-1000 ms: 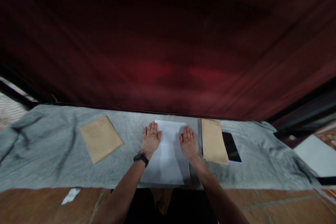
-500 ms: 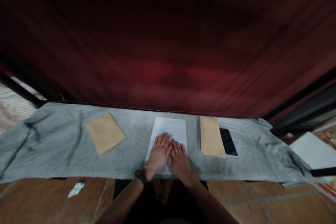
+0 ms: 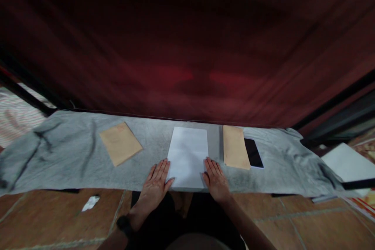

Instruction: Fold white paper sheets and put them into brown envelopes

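A white sheet of paper (image 3: 189,152) lies flat on the grey cloth (image 3: 155,134) in front of me. My left hand (image 3: 156,183) rests at the sheet's lower left edge, fingers stretched out and thumb touching the paper. At the lower right edge lies my right hand (image 3: 216,177), also flat, its thumb over the border. Neither hand grips anything. To the right of the sheet is a pile of brown envelopes (image 3: 236,148), partly beside a dark-screened tablet (image 3: 253,153). Another brown envelope (image 3: 120,144) lies askew on the left.
A dark red curtain (image 3: 193,101) hangs right behind the cloth-covered surface. Below its front edge is a tiled floor (image 3: 263,211) with a scrap of white paper (image 3: 90,203). A white flat object (image 3: 348,164) sits at the far right.
My hands have slid apart from the middle of the sheet to its left and right lower edges. The paper is now uncovered. The view has shifted slightly.
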### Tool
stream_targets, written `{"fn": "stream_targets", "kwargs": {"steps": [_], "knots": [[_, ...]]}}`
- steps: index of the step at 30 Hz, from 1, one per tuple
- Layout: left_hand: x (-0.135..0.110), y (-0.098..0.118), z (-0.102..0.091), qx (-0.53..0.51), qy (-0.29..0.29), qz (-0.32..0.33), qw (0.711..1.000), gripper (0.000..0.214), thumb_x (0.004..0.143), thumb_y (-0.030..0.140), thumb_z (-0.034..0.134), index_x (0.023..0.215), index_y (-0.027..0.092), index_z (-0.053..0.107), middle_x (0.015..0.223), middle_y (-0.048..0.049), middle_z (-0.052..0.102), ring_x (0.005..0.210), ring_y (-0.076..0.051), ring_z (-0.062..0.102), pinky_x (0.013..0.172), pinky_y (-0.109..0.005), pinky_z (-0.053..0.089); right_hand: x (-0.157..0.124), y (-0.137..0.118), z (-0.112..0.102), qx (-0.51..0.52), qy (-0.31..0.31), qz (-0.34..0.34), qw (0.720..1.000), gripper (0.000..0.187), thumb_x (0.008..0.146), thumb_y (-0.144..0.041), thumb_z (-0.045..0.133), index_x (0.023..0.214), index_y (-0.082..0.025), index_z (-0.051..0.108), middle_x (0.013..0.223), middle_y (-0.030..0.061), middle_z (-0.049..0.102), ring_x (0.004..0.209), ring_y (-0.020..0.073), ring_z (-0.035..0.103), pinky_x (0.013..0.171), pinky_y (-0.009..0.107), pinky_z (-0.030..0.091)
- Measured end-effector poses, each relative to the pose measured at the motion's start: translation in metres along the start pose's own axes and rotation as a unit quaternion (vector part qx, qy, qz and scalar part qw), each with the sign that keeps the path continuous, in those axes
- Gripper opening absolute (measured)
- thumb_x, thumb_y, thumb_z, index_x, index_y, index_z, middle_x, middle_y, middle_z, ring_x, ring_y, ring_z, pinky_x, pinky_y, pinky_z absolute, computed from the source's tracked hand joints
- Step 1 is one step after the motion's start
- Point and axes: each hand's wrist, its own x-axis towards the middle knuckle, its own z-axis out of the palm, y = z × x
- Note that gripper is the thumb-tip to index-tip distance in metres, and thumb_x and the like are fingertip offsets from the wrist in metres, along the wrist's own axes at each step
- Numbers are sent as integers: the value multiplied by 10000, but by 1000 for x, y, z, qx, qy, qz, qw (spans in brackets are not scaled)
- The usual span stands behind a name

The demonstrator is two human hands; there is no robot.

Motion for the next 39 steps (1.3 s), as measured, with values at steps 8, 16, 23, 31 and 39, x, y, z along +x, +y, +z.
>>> {"fn": "stream_targets", "kwargs": {"steps": [8,16,23,31,39], "knots": [[-3,-1,-22,-38,-87,56,994,543,989,393,466,1515,272,411,1541,-52,476,1451,-253,399,1224,-509,250,-15,9,-36,71,-105,-74,989,645,988,-397,529,1566,-207,317,1596,97,378,1456,262,384,1213,494,317],[7,-2,-34,-144,-137,37,979,402,1000,242,392,1308,281,648,1378,-24,645,1316,-208,563,1164,-456,403,-11,15,-46,155,-147,-66,975,560,939,-256,567,1489,-272,466,1546,63,464,1423,239,438,1211,513,318],[-4,3,-54,-244,-128,25,961,296,955,309,555,1213,322,699,1277,-5,707,1204,-200,640,1070,-386,517,-11,20,-52,274,-133,-34,952,443,927,-114,478,1280,-289,679,1304,28,690,1280,213,588,1144,471,430],[19,-18,-30,-342,-89,-124,927,272,895,275,530,1047,258,755,1149,-46,758,1075,-219,698,976,-385,559,6,19,-42,361,-65,140,919,324,970,-444,516,973,-242,769,990,68,772,946,263,719,861,399,582],[56,-11,-14,-365,-38,-282,887,370,872,528,510,827,212,696,807,-25,739,756,-200,685,724,-299,537,61,22,-24,335,34,202,920,369,943,-497,470,891,-199,681,766,26,686,683,175,637,602,252,499]]}}
